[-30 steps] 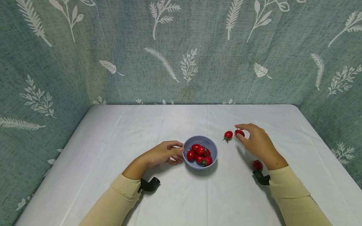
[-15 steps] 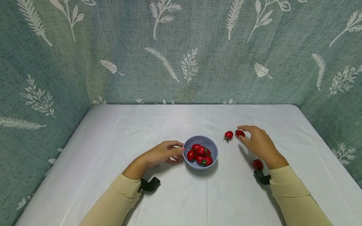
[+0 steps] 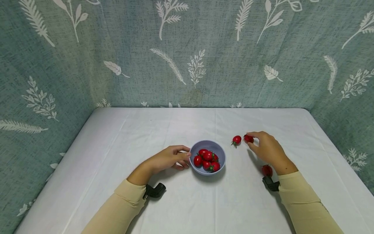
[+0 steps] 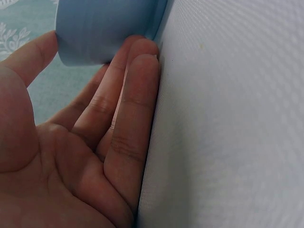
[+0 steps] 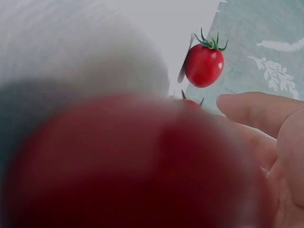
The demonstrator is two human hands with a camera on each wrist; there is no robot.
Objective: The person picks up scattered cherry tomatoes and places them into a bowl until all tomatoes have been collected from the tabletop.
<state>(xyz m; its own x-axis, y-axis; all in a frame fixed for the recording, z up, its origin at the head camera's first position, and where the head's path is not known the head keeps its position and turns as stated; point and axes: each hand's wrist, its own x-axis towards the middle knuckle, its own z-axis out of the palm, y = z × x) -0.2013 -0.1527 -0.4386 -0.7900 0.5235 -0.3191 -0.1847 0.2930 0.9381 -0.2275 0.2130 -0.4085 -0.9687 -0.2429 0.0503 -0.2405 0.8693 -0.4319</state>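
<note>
A blue-grey bowl [image 3: 207, 173] stands upright on the white table and holds several red cherry tomatoes [image 3: 207, 156]. My left hand [image 3: 168, 160] lies at the bowl's left side. Its thumb touches the bowl wall [image 4: 95, 28] while the other fingers stretch along the tabletop against the outside. My right hand [image 3: 267, 148] has thumb and index finger around a cherry tomato [image 3: 248, 138] on the table. That fruit is mostly hidden in the right wrist view. Another cherry tomato [image 3: 236, 140], with its green stem, sits just left of it.
Under the right wrist lies one more cherry tomato [image 3: 267, 170], large and blurred in the right wrist view. A white cloth [image 3: 175, 208] covers the table. A patterned green curtain [image 3: 131, 87] hangs behind the back edge and along both sides.
The right hand's fingertips have shifted slightly right and toward the person around the tomato, which stays in place. The left hand and bowl hold still.
</note>
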